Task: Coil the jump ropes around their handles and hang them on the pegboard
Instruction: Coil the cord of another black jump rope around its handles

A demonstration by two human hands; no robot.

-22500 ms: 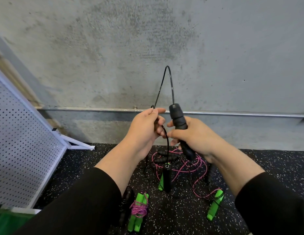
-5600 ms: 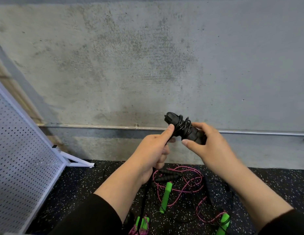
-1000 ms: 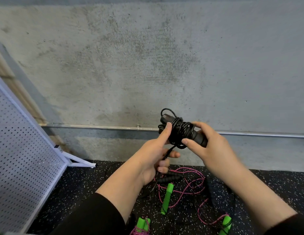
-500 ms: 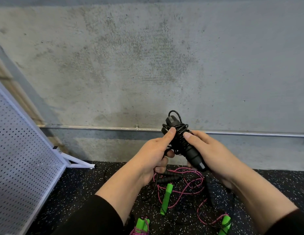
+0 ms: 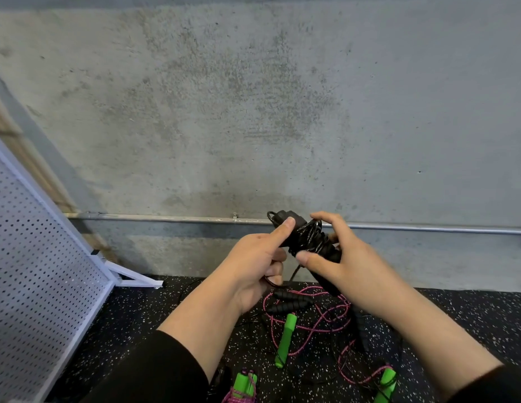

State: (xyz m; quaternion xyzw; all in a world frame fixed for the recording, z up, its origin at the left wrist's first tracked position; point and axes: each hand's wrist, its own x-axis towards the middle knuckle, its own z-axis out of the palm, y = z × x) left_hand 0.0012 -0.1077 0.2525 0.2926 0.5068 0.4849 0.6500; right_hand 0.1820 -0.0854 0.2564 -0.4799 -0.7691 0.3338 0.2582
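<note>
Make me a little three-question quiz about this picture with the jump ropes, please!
1. True or false: the black jump rope with cord coiled round its handles is held up in both hands, off the floor.
2. Which hand has its thumb on the top end of that bundle? A) left hand B) right hand
3. Fill the gap: the loose pink cord lies on the black speckled floor, tangled around a bright ______ foam handle.

Key: 1 true; 2 A; 3 green.
</note>
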